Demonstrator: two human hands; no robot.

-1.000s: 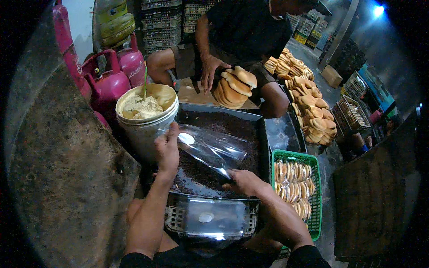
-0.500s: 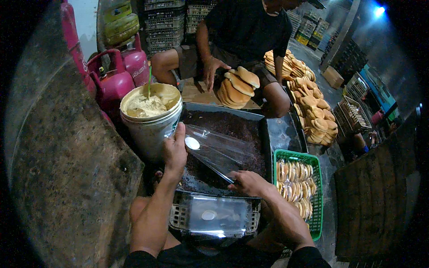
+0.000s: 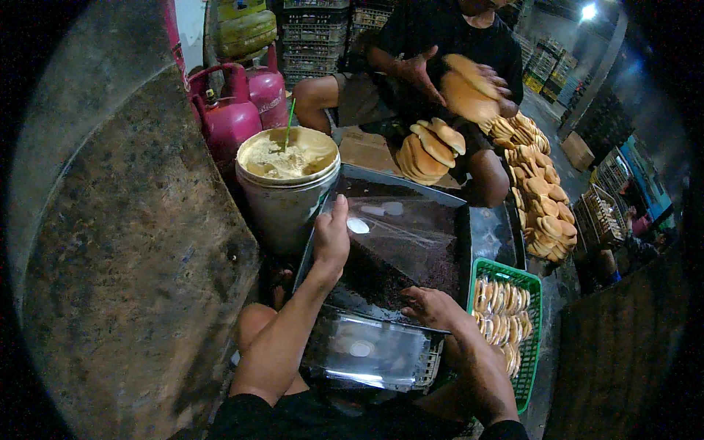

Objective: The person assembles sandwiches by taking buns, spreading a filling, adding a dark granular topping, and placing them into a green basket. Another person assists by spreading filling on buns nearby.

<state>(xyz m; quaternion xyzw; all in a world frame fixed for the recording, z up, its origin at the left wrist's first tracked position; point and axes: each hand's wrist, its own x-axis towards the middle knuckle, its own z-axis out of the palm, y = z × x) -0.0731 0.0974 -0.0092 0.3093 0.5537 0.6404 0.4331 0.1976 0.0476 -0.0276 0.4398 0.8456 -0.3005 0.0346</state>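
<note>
1. Pink gas cylinders [image 3: 233,122], far left.
2. Yellow-green cylinder [image 3: 246,34], just beyond them.
3. Stacked crates [image 3: 315,38], far, right of those.
4. Brown box [image 3: 578,151], far right.
5. Lit lamp [image 3: 588,12], far right, high.
6. Dark panel [image 3: 623,352], near right, maybe wood; dim.

a white oval [image 3: 358,226] marks the clear bag [image 3: 400,246].

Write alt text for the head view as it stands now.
A person's left hand holds clear plastic over a tray of dark crumbs, the right hand at its lower edge. A bucket of pale paste stands left, a green basket of buns right. Opposite, another person handles more buns.
</note>
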